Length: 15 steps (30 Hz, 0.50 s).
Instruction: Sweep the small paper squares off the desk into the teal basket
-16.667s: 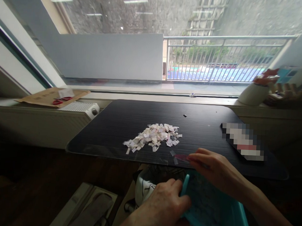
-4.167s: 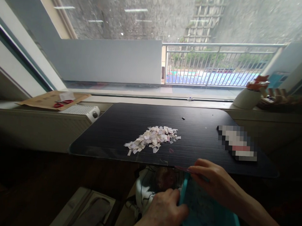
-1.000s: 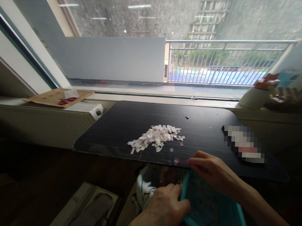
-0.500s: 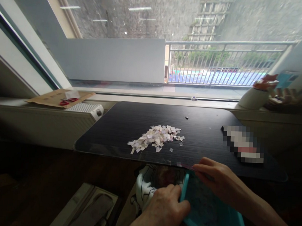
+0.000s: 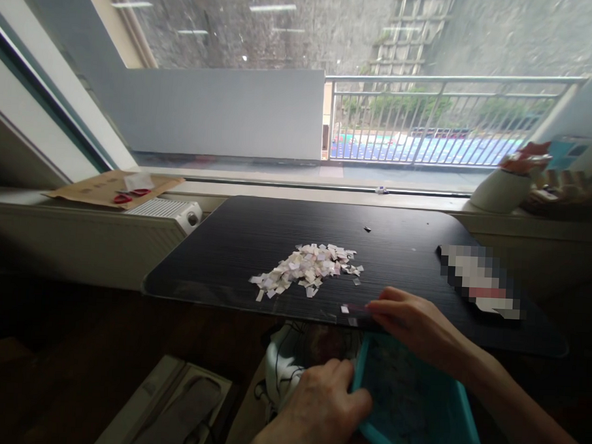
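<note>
A heap of small white and pink paper scraps [image 5: 307,269] lies in the middle of a black table [image 5: 256,236]. My right hand [image 5: 409,325] rests at the table's near edge, fingers pinched on a thin pink strip [image 5: 358,308] whose tip lies beside two loose scraps [image 5: 345,309]. My left hand [image 5: 320,409] grips the left rim of a teal plastic tray [image 5: 405,410] held just under the table's edge, below the right hand.
A radiator [image 5: 164,210] and a brown envelope with red scissors [image 5: 125,196] sit at the left on the sill. A white pot [image 5: 501,188] stands at the right. A blurred-out object [image 5: 480,282] lies on the table's right. A white bag [image 5: 282,372] sits below.
My right hand has moved forward from the tray's rim onto the table again, with the pink strip's tip next to two loose scraps. My left hand and the tray have stayed put.
</note>
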Motion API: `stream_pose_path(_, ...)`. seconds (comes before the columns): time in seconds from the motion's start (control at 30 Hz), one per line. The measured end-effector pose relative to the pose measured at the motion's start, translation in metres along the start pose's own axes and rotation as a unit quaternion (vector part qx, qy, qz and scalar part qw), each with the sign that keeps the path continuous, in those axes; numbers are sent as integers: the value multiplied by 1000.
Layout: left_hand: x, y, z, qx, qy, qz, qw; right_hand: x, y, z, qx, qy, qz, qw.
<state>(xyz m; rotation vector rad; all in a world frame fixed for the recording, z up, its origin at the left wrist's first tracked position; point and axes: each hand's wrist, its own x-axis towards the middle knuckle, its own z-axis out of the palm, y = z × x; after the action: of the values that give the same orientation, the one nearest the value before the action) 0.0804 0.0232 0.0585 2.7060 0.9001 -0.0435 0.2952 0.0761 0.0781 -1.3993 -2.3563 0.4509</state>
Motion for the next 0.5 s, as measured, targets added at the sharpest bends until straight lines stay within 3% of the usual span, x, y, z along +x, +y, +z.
stream_pose_path(0.23,1,4,-3,-14,8,5,1000,-37,-4,3,6,30,36,999)
stream_pose_path(0.33,2,5,-1,-5,6,9,1000,-45,-13,6,26,4,29,999)
stream_pose_path(0.4,0,6,4,8,22,13,1000,-49,-19,6,44,-9,25,999)
stream_pose_path(0.5,-11,5,19,44,57,22,997,-47,-17,5,73,36,25,996)
